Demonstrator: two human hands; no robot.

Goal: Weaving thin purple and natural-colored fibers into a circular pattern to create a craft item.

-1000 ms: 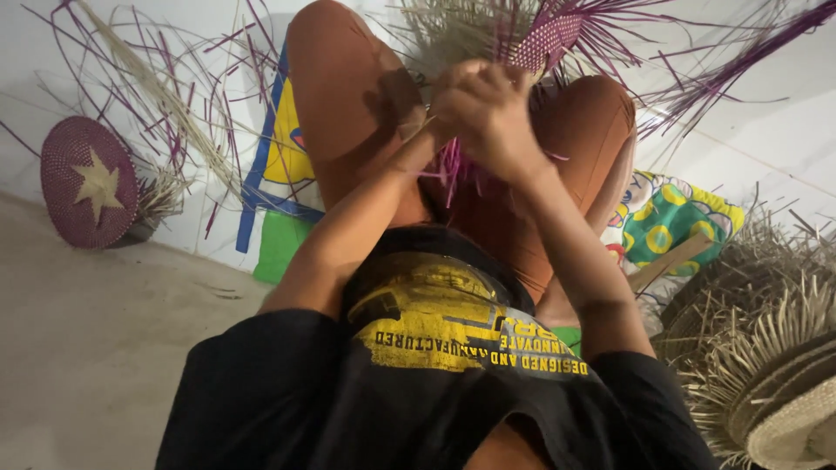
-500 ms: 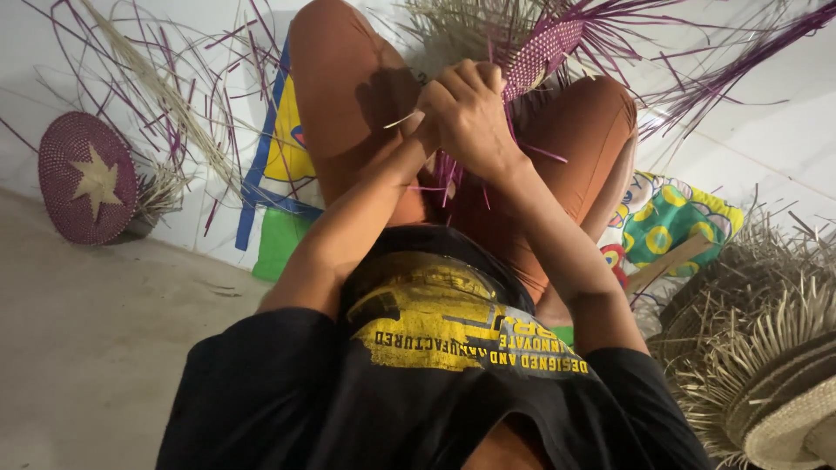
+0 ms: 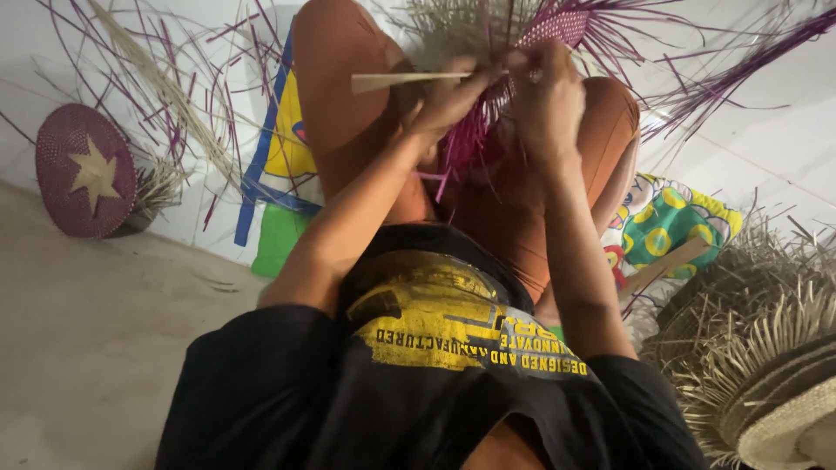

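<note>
Left hand (image 3: pixel 448 96) pinches a flat, pale straw strip (image 3: pixel 405 82) that juts out sideways, while the right hand (image 3: pixel 544 91) is closed on the purple woven piece (image 3: pixel 549 30) propped between the raised knees. It looks like mid-weave, with the strip being worked into the plait; the next move calls for a snug pull without creasing the brittle strand. Loose purple fibres (image 3: pixel 466 144) hang stiff and splayed below, and frayed straw hats (image 3: pixel 766 383) lie on the floor at the right.
</note>
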